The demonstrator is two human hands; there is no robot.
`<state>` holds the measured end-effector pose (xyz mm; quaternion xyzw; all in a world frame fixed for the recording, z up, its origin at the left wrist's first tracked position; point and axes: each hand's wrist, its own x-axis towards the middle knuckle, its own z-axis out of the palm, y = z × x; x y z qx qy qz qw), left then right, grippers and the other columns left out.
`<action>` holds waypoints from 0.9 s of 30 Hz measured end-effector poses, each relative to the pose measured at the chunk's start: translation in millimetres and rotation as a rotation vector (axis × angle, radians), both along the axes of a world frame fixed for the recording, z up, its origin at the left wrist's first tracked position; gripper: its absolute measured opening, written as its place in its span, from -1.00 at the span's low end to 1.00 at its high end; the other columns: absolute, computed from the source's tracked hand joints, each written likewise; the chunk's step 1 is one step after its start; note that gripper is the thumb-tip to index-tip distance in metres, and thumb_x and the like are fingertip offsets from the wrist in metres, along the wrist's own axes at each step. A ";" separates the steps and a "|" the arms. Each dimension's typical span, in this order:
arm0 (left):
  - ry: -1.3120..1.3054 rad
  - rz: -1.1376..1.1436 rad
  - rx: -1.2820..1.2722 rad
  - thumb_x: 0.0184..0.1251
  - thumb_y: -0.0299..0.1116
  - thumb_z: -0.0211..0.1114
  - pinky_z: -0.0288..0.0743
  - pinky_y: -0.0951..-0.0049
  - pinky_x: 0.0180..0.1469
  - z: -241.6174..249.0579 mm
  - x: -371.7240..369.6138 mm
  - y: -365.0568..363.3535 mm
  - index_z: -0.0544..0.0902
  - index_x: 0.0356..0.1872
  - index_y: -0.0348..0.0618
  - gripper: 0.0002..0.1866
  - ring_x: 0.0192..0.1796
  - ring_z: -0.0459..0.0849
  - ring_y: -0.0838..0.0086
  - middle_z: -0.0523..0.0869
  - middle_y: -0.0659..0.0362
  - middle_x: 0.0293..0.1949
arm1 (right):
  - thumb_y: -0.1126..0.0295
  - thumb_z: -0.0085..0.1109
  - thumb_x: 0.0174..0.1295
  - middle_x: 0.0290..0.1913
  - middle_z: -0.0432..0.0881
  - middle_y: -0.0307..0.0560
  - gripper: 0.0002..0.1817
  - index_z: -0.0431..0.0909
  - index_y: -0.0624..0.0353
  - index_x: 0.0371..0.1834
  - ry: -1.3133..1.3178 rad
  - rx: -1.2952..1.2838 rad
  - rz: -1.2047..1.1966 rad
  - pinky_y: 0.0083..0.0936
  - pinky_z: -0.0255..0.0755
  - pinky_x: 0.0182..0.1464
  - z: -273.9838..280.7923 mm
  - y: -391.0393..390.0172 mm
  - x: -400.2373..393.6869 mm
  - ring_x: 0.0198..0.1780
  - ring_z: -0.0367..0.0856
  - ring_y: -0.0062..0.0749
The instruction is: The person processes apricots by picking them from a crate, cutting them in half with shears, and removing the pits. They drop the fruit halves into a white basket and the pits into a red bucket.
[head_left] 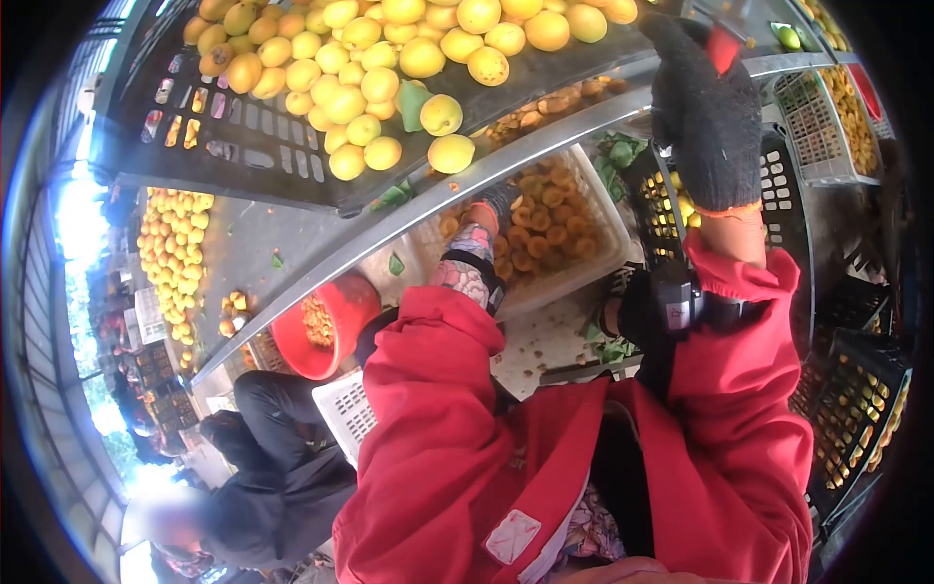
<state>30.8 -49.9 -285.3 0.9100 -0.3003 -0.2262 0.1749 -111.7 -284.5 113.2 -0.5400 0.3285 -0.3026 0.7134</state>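
My right hand [708, 122], in a dark knit glove with an orange cuff, is raised at the upper right by the metal table rail. It is closed around a red-handled tool [722, 49] with a blurred metal end. My left hand [498, 206], also dark-gloved, reaches below the rail to the white crate [574, 288] of halved apricots [545, 226]. Its fingers are small and partly lost against the fruit. Whole yellow apricots [360, 73] are heaped in a tilted black crate [282, 151] on the table above.
A red bucket [336, 326] of cut pieces stands left of my left sleeve. Another person [263, 487] sits at the lower left. Black crates [856, 428] of fruit and a white crate [812, 127] stand on the right. More apricots [175, 253] lie along the table [263, 229].
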 end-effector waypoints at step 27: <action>0.878 -0.064 -0.434 0.33 -0.31 0.34 0.65 0.19 -0.01 111.2 -44.3 -31.8 0.61 0.09 -0.24 -0.64 0.00 0.70 0.21 0.70 0.05 -0.05 | 0.28 0.29 0.31 -0.60 0.46 -0.34 -0.75 0.61 0.28 -0.17 -0.168 -0.057 0.214 -0.66 0.19 -0.56 -17.5 27.9 -2.6 -0.61 0.37 -0.71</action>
